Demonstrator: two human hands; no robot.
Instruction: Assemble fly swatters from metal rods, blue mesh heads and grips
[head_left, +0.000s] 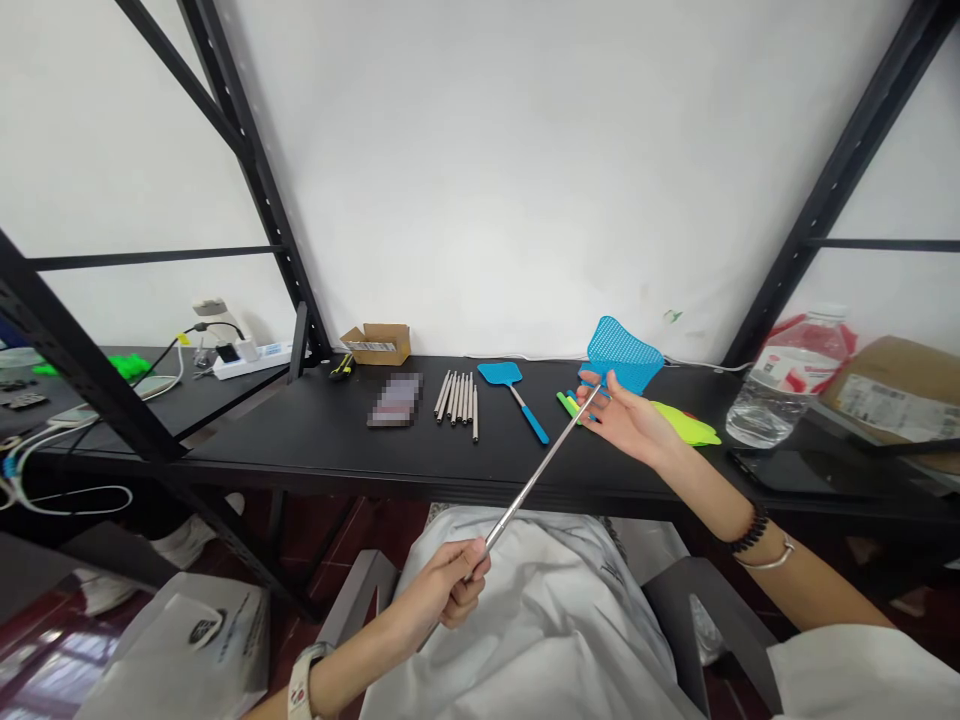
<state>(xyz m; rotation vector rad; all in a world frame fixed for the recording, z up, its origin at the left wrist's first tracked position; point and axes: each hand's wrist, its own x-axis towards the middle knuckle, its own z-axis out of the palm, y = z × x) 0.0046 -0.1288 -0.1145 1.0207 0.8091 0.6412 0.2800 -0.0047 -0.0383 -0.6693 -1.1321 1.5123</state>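
My left hand is closed around the near end of a thin metal telescopic rod, low over my lap. The rod slants up and to the right to a blue mesh fly swatter head. My right hand pinches the neck where the head meets the rod, just above the black shelf. A finished blue fly swatter lies flat on the shelf to the left of my right hand. Several bare metal rods lie side by side further left.
Green and yellow-green swatter parts lie by my right hand. A small cardboard box, a dark flat item, a water bottle, a cardboard carton and a power strip also stand on the shelving. Black slanted shelf posts flank the space.
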